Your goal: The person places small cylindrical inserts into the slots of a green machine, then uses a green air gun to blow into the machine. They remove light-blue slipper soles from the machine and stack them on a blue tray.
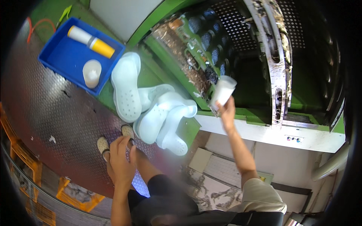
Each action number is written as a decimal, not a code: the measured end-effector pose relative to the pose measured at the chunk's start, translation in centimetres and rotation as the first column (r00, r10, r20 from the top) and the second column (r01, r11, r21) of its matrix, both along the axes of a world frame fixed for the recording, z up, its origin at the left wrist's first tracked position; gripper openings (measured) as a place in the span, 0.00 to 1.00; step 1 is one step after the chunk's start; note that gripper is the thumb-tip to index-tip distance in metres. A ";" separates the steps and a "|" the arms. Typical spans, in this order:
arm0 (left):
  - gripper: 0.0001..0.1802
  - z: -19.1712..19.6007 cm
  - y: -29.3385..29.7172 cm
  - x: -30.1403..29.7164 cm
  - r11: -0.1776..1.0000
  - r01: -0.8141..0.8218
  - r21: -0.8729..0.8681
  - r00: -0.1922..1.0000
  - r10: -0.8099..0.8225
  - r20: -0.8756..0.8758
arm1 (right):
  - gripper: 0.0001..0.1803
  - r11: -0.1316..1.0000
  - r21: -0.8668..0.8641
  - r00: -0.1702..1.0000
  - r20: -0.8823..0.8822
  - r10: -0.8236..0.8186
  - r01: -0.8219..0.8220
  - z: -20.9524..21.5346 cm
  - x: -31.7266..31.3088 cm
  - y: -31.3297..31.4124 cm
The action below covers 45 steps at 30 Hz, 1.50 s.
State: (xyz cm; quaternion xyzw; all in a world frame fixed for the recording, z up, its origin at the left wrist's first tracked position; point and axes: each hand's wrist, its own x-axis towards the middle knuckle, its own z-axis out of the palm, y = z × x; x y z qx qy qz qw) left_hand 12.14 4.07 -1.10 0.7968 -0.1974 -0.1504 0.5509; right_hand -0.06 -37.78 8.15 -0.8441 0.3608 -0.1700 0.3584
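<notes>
My right hand (226, 112) grips a whitish translucent plastic cup (223, 90) near its lower end. The cup is tilted over the front edge of an opened green machine, close to a mould part (196, 62) covered in dried residue. Lower left, my left hand (122, 160) hangs in the air in front of my legs, fingers stretched out and holding nothing. Between the hands lie several pale blue foam clogs (128, 90) with perforated toes, loosely heaped on a green ledge (190, 137). What the cup contains cannot be made out.
A blue tray (56, 69) at the upper left holds a yellow-and-white cylinder (90, 42) and a cloudy cup (91, 73). A dirty metal frame (277, 71) stands upright in the machine. Orange crates (77, 196) lie beyond a rail, beside the metal tread-plate floor (71, 124).
</notes>
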 end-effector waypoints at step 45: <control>0.16 -14.9 2.1 64.3 -0.161 -0.260 0.952 0.669 -0.741 0.057 | 0.26 0.930 -0.191 0.940 -0.197 0.278 -0.315 -1.8 29.0 19.0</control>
